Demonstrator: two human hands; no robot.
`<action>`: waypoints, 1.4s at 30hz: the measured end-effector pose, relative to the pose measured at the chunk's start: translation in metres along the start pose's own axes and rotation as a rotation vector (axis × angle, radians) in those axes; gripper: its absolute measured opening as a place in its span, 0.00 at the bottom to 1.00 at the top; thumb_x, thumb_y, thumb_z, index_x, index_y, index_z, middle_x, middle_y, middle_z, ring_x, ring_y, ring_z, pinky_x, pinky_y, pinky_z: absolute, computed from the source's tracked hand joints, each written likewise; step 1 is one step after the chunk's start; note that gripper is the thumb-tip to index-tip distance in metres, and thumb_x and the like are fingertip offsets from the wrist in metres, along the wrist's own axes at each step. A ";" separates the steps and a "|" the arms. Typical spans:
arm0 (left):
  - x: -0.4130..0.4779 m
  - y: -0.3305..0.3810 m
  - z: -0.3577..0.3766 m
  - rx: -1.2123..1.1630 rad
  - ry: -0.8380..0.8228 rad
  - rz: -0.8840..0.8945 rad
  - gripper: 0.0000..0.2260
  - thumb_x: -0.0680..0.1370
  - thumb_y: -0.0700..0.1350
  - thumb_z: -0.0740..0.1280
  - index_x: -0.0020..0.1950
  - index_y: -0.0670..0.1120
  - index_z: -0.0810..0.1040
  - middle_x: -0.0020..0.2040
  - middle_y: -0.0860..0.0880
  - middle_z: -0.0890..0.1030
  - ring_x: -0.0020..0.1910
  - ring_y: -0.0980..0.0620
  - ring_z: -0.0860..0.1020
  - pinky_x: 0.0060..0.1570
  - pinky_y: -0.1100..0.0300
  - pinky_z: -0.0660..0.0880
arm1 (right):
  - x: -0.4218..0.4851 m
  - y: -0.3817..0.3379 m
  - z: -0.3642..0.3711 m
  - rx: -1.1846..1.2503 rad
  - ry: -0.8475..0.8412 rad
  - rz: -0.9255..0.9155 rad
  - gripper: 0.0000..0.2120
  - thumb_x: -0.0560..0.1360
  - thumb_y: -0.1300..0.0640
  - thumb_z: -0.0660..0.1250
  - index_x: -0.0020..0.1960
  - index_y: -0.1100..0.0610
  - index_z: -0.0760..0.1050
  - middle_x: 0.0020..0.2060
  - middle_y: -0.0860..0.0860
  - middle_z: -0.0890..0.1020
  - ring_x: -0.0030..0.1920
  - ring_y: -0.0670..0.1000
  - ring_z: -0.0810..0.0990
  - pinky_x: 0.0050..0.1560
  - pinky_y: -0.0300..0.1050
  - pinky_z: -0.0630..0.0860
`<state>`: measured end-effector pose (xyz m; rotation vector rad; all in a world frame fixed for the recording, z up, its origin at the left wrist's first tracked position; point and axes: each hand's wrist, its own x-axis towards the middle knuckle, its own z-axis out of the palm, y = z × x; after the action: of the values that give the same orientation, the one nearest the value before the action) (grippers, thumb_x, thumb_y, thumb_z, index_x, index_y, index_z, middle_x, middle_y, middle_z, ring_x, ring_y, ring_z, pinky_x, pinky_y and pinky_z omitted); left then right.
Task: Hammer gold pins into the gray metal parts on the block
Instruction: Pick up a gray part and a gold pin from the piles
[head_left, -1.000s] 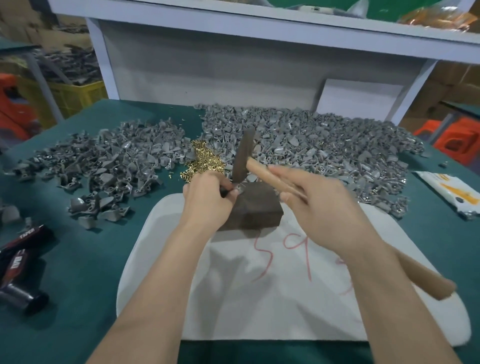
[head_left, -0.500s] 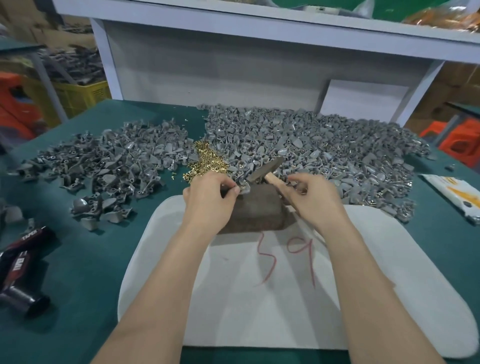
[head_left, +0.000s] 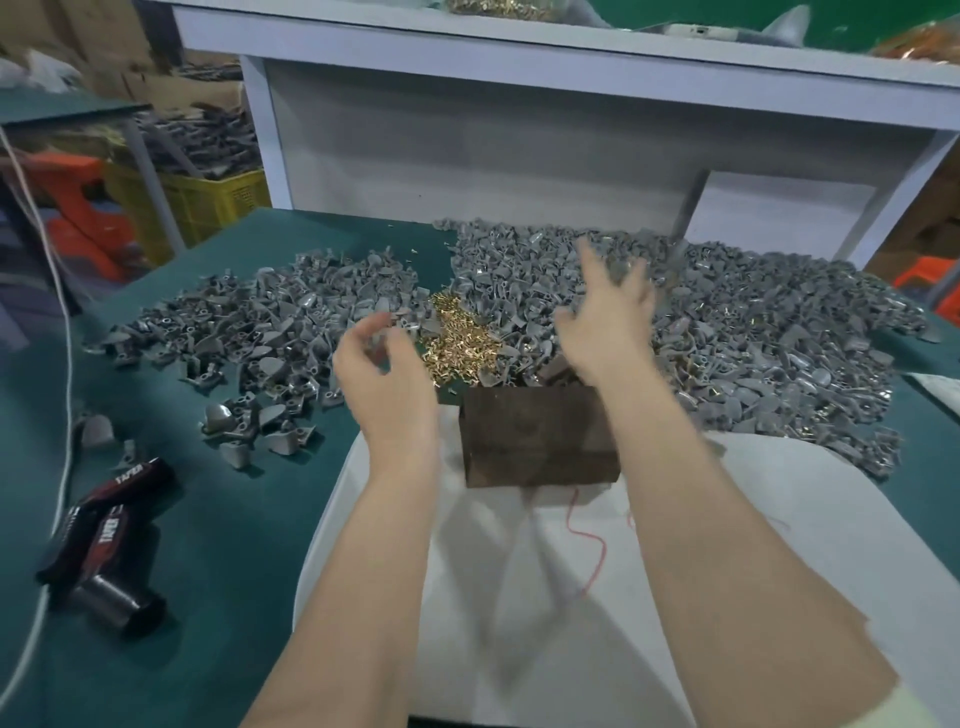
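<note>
Gold pins (head_left: 457, 343): small, shiny, brass-coloured heap on the far side of the block, between the two hands.
Left fingers (head_left: 363, 332): loosely curled and blurred; impossible to tell whether pinching anything.
Left hand (head_left: 387, 387): hovering at the near right edge of the left pile (head_left: 249, 338), just left of the pins.
Right fingers (head_left: 592, 270): spread and straight, grasping nothing, blurred.
Right hand (head_left: 605, 332): hovering above the right pile (head_left: 753, 322), wrist crossing the block's far right corner.
Block (head_left: 535, 441): dark brown, boxy, matte, wood-like; standing on the far edge of the pad, near side of the pins.
Piles: dull gray metal parts, curved and shell-like with stubby lugs, heaped loosely left and right of the pins.
Pad (head_left: 727, 519): white, soft-looking, rounded corners, thin red marks (head_left: 592, 551) near the block.
Table cover (head_left: 234, 519): flat teal-green cloth.
Tool (head_left: 109, 519): black and red, cylindrical end, lying near left.
Cord (head_left: 67, 364): thin, white, at the left edge.
Shelf (head_left: 519, 130): white painted boards, far side.
</note>
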<state>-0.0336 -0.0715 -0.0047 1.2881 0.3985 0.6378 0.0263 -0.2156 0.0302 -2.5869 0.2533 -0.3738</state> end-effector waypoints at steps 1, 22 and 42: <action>0.005 -0.001 -0.003 -0.097 0.073 -0.057 0.07 0.80 0.40 0.60 0.54 0.50 0.73 0.53 0.53 0.75 0.46 0.62 0.73 0.40 0.75 0.69 | -0.005 -0.012 0.011 0.011 -0.031 -0.129 0.29 0.78 0.56 0.62 0.75 0.43 0.56 0.75 0.58 0.56 0.74 0.62 0.57 0.73 0.57 0.55; 0.021 -0.005 -0.013 -0.276 0.319 -0.179 0.08 0.80 0.38 0.54 0.56 0.48 0.69 0.62 0.43 0.74 0.47 0.53 0.73 0.39 0.69 0.70 | -0.036 -0.095 0.098 -0.299 -0.558 -0.607 0.15 0.77 0.55 0.61 0.62 0.47 0.73 0.60 0.50 0.77 0.60 0.56 0.74 0.61 0.54 0.69; 0.022 -0.006 -0.014 -0.254 0.292 -0.128 0.10 0.79 0.37 0.56 0.56 0.49 0.70 0.62 0.45 0.74 0.51 0.53 0.73 0.43 0.70 0.70 | -0.039 -0.089 0.088 0.008 -0.426 -0.533 0.09 0.75 0.58 0.65 0.55 0.57 0.76 0.50 0.54 0.80 0.48 0.53 0.77 0.48 0.44 0.72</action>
<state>-0.0236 -0.0479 -0.0122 0.9226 0.6137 0.7443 0.0261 -0.0894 -0.0057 -2.6163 -0.5923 0.0063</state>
